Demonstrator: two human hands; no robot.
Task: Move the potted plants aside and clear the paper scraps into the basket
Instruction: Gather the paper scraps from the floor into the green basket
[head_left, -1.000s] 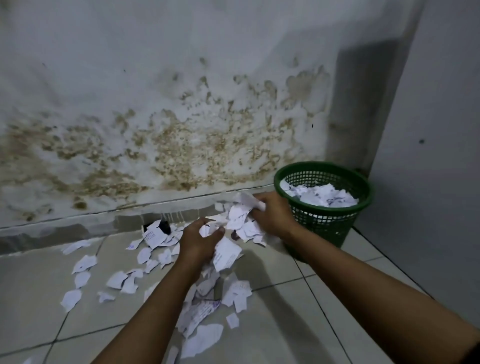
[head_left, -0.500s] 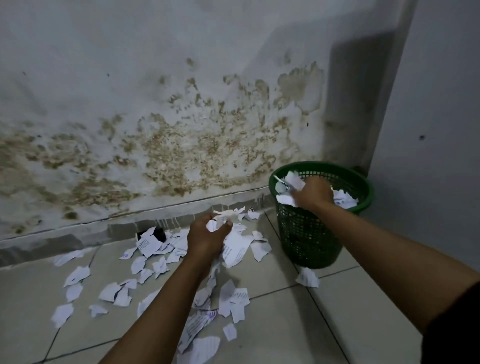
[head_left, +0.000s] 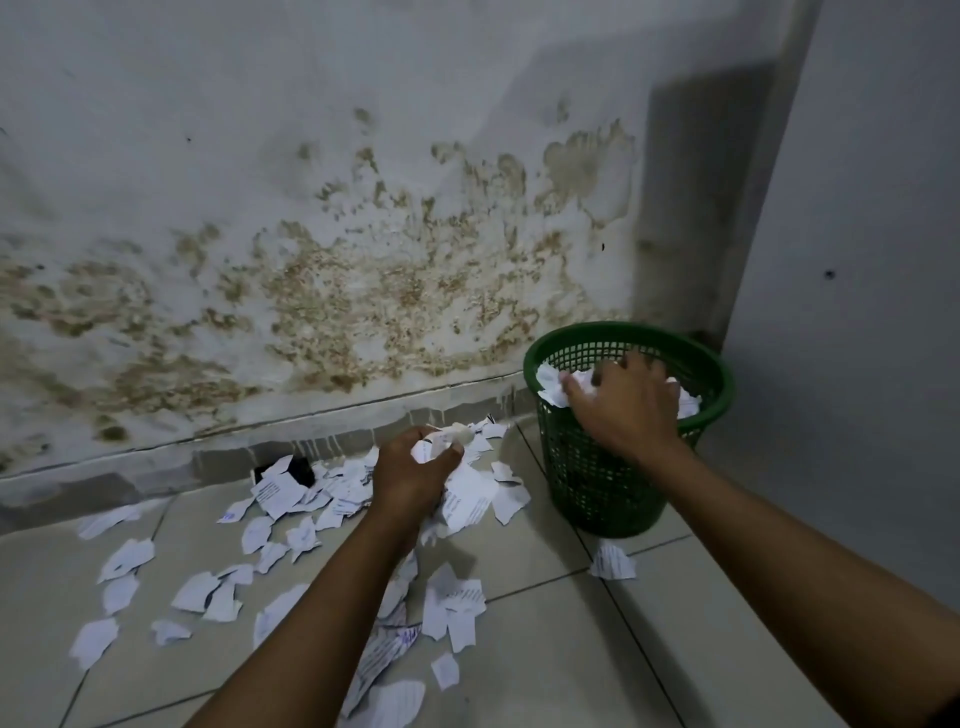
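My right hand (head_left: 626, 402), fingers spread, over round green mesh plastic basket (head_left: 597, 467); left hand (head_left: 415, 470) clutching torn white paper scraps (head_left: 441, 447) (loose bunch). Risk: pieces slipping floorward, basket tipping.

A pale plastered wall (head_left: 363, 156) is rising beyond both grips, and brown and yellowish damp stains (head_left: 374, 291) are spreading in blotches across its lower half, above the left grip and over to the left of the right grip. A grey painted skirting band (head_left: 156, 462) is running along the wall's foot, just beyond the left grip, with pale drip marks trailing down it. A small dark square opening (head_left: 301, 470) is sitting in that band, to the left of the left grip. A smooth grey side wall (head_left: 857, 260) is standing to the right of the right grip. Pale grey floor tiles (head_left: 545, 665) with dark grout lines are lying beneath both grips.
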